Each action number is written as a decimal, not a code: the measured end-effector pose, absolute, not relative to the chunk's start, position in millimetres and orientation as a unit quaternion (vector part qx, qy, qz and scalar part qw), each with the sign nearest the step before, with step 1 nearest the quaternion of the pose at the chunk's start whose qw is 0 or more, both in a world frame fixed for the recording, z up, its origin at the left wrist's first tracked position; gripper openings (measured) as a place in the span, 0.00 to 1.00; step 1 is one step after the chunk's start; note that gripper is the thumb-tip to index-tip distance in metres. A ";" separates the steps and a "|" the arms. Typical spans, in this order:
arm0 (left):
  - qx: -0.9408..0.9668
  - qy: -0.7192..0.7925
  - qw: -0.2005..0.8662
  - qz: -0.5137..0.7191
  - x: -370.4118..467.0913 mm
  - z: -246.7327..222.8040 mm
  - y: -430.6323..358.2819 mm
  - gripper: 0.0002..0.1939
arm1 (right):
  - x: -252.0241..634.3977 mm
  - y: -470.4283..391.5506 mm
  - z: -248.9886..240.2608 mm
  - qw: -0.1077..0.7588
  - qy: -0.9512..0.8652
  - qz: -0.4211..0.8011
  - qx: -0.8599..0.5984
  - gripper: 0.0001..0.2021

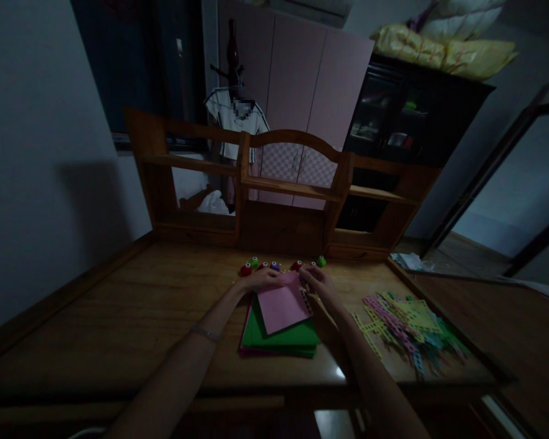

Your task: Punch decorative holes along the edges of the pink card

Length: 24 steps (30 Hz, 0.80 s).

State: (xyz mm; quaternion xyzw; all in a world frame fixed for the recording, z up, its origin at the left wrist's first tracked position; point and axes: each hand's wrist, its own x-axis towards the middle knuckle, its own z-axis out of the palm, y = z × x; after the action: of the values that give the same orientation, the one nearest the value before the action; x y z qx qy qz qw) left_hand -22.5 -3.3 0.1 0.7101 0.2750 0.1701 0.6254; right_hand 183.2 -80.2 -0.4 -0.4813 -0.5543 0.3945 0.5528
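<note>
Pink, the square sheet (283, 303) lies near the frame's centre, over a stack of green sheets (281, 341). The left hand (264, 279) pinches its upper left edge; the right hand (315, 281) is closed around its upper right corner, beside a strip of holes. Perforated paper offcuts (405, 323) are heaped at lower right on the wooden desk (183, 292).

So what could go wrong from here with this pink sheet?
The pink sheet might tear or crease along its right side, where a row of holes leaves little paper near the right hand. Either hand could also bump the small colored figures just beyond. And the loose pile of cut strips might spill over the nearby table edge if brushed.
</note>
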 end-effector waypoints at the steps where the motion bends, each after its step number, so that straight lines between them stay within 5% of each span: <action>1: 0.710 0.277 0.625 0.169 -22.7 0.6 -3.7 0.23 | 182.8 -80.9 0.6 0.553 -0.554 0.393 -0.482 0.18; 24: 0.700 0.280 0.634 0.169 -22.4 -2.5 -2.7 0.24 | 183.2 -83.6 3.1 0.555 -0.542 0.406 -0.482 0.18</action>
State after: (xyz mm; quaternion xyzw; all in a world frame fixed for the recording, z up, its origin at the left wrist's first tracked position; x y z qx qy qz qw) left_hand -22.4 -2.7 -2.5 0.7002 0.2805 0.1694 0.6343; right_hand 183.2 -83.6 3.1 -0.4822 -0.5423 0.4061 0.5554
